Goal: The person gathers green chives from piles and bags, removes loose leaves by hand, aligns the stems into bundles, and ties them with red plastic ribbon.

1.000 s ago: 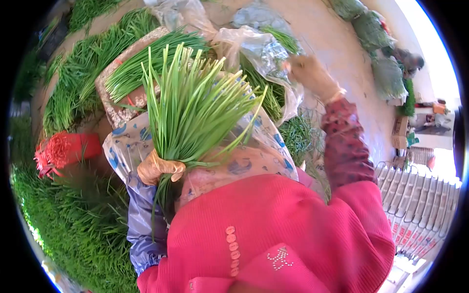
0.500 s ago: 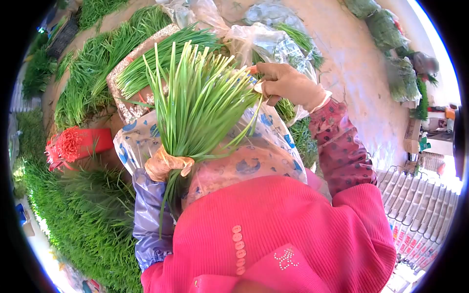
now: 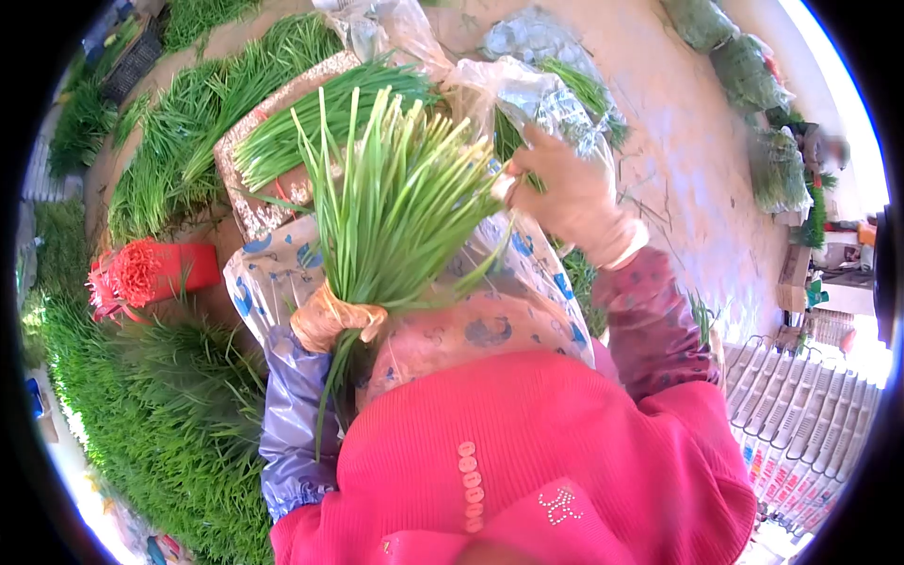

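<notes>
A thick fanned bunch of garlic chives (image 3: 400, 207) stands in front of me, pale cut ends up and green leaves trailing down. Wrapped round its lower part is my gloved left hand (image 3: 334, 318), closed firmly. My gloved right hand (image 3: 565, 193), slightly blurred, is at the bunch's right edge, its fingers bent and pinched together by the outer stems. Something small and white shows at its fingertips; whether it is part of the glove or held, I cannot make out. Below the bunch, a clear plastic apron with blue prints (image 3: 485, 330) covers my lap.
Cut chives (image 3: 330, 113) lie on a speckled board (image 3: 231, 184) ahead. A red box (image 3: 193, 266) with red ties (image 3: 137, 273) sits at left, above a big green heap (image 3: 160, 414). Plastic bags (image 3: 537, 89) lie ahead; white crates (image 3: 800, 414) stand at right.
My right hand has shifted slightly right and down, its fingers now drawn in closer together. The left hand keeps its hold on the bunch. The view has moved a little.
</notes>
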`<state>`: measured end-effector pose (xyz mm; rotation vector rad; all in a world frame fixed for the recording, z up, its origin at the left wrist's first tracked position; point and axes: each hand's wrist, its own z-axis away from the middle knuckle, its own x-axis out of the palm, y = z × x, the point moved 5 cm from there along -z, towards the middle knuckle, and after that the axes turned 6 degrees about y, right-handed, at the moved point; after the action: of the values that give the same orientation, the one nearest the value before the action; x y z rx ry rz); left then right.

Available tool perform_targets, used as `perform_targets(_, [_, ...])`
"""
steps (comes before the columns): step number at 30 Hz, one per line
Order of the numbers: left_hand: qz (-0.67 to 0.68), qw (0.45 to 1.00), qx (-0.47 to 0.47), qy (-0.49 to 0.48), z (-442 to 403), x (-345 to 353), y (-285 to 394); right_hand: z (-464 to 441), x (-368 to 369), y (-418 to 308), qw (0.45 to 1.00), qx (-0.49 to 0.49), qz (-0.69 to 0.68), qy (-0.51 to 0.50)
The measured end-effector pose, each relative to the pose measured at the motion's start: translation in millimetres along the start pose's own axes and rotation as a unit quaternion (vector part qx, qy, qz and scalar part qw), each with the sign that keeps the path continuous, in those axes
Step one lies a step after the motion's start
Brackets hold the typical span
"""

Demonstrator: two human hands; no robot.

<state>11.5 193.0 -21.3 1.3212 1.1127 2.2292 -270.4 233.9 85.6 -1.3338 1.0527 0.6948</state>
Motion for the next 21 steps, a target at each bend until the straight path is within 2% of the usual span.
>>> perform_targets(1, [-0.077,0.997,-0.001,-0.013,-1,6,3,-2,6,-9,0.999,0.005,0.004,-0.035])
perform_targets(3, [-0.074,0.997,0.001,-0.040,-1,4,0,-2,27,-3,0.997,0.009,0.006,-0.074])
perform_targets(4, [-0.067,0.996,-0.001,-0.065,0,0,-6,0,55,19,0.986,0.036,-0.152,-0.063])
perform_targets(5, [-0.155,0.984,0.021,-0.086,1,1,-7,-2,63,24,0.949,0.063,-0.305,-0.053])
perform_targets(6, [-0.240,0.964,0.046,-0.104,2,2,-8,0,64,30,0.948,0.063,-0.306,-0.058])
perform_targets(8, [-0.164,0.985,0.012,-0.058,7,6,-1,1,43,45,0.975,0.102,-0.187,0.063])
perform_targets(9, [-0.164,0.985,0.012,-0.059,7,6,-3,-3,37,57,0.969,0.159,-0.188,0.024])
perform_targets(10, [-0.062,0.998,-0.020,-0.022,5,2,-8,-7,28,64,0.969,0.161,-0.186,0.024])
perform_targets(11, [0.041,0.998,-0.053,0.015,5,-1,-13,-6,24,72,0.932,0.204,-0.298,0.022])
perform_targets(12, [0.043,0.997,-0.057,0.014,5,0,-13,-4,19,71,0.880,0.245,-0.406,0.020])
perform_targets(13, [-0.006,0.998,-0.065,0.007,4,1,-10,-5,10,56,0.867,0.195,-0.458,0.012])
perform_targets(14, [-0.055,0.996,-0.071,-0.001,2,2,-9,-6,3,44,0.867,0.199,-0.457,0.015])
perform_targets(16, [-0.074,0.993,-0.093,0.001,-1,3,-11,-10,-3,12,0.926,0.096,-0.364,-0.026])
perform_targets(18, [-0.093,0.989,-0.112,0.009,0,2,-12,-10,5,5,0.933,0.091,-0.344,-0.052])
perform_targets(20, [-0.068,0.992,-0.106,0.006,3,3,-11,-13,6,2,0.987,-0.004,-0.155,0.042])
perform_targets(21, [-0.068,0.992,-0.107,0.011,5,2,-11,-12,6,-1,0.988,-0.038,-0.106,0.101])
